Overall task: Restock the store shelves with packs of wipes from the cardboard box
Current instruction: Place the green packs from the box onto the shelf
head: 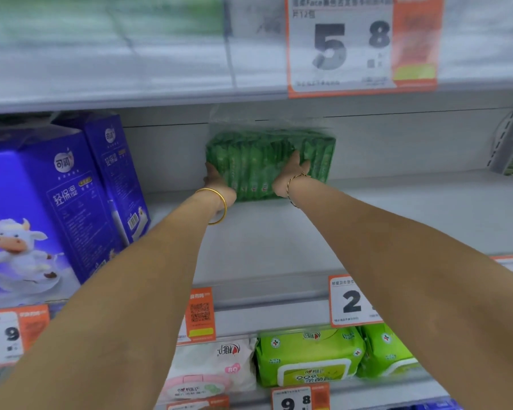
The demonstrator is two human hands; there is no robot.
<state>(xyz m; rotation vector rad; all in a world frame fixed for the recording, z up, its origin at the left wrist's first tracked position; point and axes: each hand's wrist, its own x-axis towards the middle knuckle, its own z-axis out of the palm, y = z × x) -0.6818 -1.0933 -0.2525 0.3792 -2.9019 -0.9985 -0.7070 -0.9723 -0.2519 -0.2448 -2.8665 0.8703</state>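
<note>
Both arms are reaching deep into the middle shelf (382, 232), and the green multi-pack of wipes (267, 161) is sitting at the far back of it, against or just beside the rear panel, with bare shelf on its right and near side and two purple boxes (57, 208) standing well to its left. The left hand (218, 184) is pressing against the pack's left end, thumb lying up along the edge; its fingers are hidden behind the hand, so how far they are spread cannot be told. The right hand (290, 176) is lying flat on the pack's near face, right of its middle, fingers pointing up and fairly close together, pushing rather than gripping. To do this step well, the person is probably best squaring the pack so its long face is running parallel to the shelf edge and its base is resting flat, keeping pressure even from both palms so the soft wrapper is not buckling or tipping backward. Leaving room on the right for further packs looks sensible, since that stretch is bare. Both forearms are extending nearly straight, converging toward the pack, wrists slightly bent back; a gold bangle (216, 205) is circling the left wrist and a thin bracelet (293, 184) the right. The cardboard box is not in view
</note>
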